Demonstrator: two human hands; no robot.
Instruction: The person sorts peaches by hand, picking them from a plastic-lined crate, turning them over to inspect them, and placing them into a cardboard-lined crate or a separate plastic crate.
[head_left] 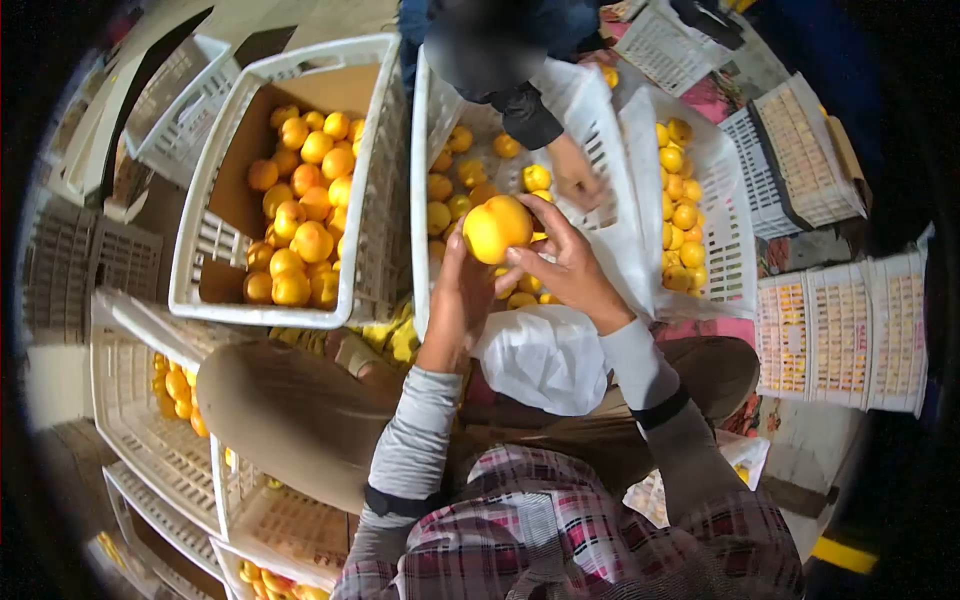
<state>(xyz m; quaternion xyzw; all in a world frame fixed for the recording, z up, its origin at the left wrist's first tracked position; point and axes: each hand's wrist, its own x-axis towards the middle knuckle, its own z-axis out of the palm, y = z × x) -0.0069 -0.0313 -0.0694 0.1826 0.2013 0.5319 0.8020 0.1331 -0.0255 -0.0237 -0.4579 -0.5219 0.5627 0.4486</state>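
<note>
A large yellow peach [497,229] is held up between both hands over the middle white crate [421,190]. My left hand [460,300] is closed against its lower left side, with the fingers partly hidden behind it. Against its right side, my right hand [570,262] grips with thumb and fingers. Several more peaches [506,146] lie in the middle crate below and beyond my hands. White plastic lining [545,358] bunches over its near edge by my lap.
A co-worker's hand [580,178] reaches into the same crate from the far side. The left crate [262,318] holds many orange-yellow peaches [312,240]. Another lined crate [728,220] with peaches stands right. Stacked crates [840,335] flank the far right; more crates [150,450] stand lower left.
</note>
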